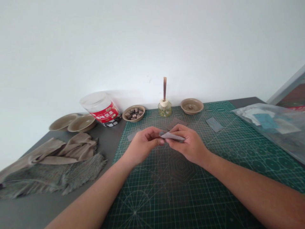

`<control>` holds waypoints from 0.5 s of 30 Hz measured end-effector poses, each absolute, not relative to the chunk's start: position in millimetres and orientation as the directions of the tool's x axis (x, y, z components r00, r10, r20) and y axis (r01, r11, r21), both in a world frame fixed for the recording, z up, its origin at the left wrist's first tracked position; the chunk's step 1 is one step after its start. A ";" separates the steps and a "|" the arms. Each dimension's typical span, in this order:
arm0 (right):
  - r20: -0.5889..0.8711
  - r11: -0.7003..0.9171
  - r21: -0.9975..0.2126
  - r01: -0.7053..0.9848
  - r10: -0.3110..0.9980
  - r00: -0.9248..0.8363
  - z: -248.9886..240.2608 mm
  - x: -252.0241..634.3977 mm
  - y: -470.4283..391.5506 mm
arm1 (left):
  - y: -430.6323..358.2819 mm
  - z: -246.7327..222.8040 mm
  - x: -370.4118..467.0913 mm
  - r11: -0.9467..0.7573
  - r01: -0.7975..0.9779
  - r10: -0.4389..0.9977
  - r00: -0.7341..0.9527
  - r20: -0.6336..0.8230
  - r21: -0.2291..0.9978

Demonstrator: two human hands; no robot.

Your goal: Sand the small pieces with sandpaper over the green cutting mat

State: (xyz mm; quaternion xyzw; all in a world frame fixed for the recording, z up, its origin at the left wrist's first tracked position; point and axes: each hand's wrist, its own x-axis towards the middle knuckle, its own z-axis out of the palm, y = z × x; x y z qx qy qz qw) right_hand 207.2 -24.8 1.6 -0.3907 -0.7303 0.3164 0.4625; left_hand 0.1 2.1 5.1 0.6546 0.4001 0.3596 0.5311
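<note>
- A small grey sheet (172, 136), sandpaper by the look of it, is held just above the green cutting mat (214, 178), near the mat's far edge.
- Both hands pinch it: the left hand (143, 144) grips its near end between thumb and fingers, and the right hand (190, 144) closes over the other end.
- I judge the step in hand to be folding or creasing the sheet; the next move calls for aligned edges and a firm thumb press.
- Similar grey pieces (214, 124) lie on the mat beyond the hands.
- Past the mat's far edge stand a reed diffuser (164, 107), a bowl of small stones (133, 113) and a plastic jar (101, 108).
- Left of the mat, a crumpled cloth (54, 165) lies on the tabletop (30, 210).
</note>
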 end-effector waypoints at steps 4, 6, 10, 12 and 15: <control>0.441 0.507 -0.805 0.308 0.859 -0.261 -0.4 207.2 -23.4 | 3.5 2.7 0.3 -0.089 0.147 0.905 0.426 0.018 0.985; 0.443 0.512 -0.800 0.311 0.855 -0.269 -1.6 206.7 -23.1 | 3.7 1.9 0.3 -0.085 0.150 0.908 0.419 0.014 0.985; 0.440 0.516 -0.800 0.306 0.851 -0.285 -2.0 206.1 -23.5 | 3.4 2.3 0.5 -0.102 0.158 0.906 0.422 0.026 0.982; 0.439 0.513 -0.799 0.314 0.854 -0.279 -1.7 206.5 -23.4 | 3.3 2.9 0.3 -0.094 0.160 0.900 0.435 0.015 0.983; 0.451 0.531 -0.796 0.291 0.841 -0.299 -1.5 207.4 -22.6 | 3.4 2.9 -0.9 -0.085 0.139 0.895 0.445 0.015 0.987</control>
